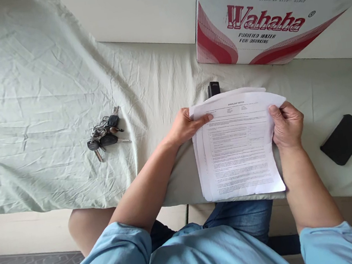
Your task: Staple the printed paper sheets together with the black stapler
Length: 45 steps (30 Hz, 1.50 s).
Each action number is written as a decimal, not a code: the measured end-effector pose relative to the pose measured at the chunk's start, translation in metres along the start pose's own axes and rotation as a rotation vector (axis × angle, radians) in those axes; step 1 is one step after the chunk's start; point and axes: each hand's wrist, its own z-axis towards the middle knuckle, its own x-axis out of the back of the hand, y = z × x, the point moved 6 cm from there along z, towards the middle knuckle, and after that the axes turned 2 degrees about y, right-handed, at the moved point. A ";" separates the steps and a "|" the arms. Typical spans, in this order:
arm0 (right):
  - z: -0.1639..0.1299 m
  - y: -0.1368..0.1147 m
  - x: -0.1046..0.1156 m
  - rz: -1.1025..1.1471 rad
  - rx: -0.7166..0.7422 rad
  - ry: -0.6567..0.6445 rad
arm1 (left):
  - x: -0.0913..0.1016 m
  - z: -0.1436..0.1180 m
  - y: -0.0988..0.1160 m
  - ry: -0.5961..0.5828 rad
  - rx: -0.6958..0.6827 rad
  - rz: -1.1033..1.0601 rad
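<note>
- Both sides pinched, and we have the papers (241,153) at right of centre: our left hand (185,125) clamps the upper left edge, thumb on top, fingers largely hidden beneath.
- Over on the upper right edge, our right hand (288,123) closes on the sheets too, thumb in front; gripping opposite sides probably spreads the page flat.
- Print faces us, heading uppermost, presumably so we can read it; lower edges sit near the table's front edge, and we can't tell whether they touch the cloth (44,102).
- Look at the left margin: sheets peek out unevenly, so the stack isn't squared.
- Just above the top edge, a small black object (214,88) pokes out, partly covered.
- Keys (107,133) lie left of centre, a black case (344,139) at far right, both apart from our hands, perhaps leaving elbow room.
- Upper right, a water carton (266,27) stands behind everything.
</note>
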 end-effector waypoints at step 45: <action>-0.013 -0.019 0.038 -0.020 -0.075 -0.288 | 0.053 -0.002 0.029 -0.086 -0.090 0.281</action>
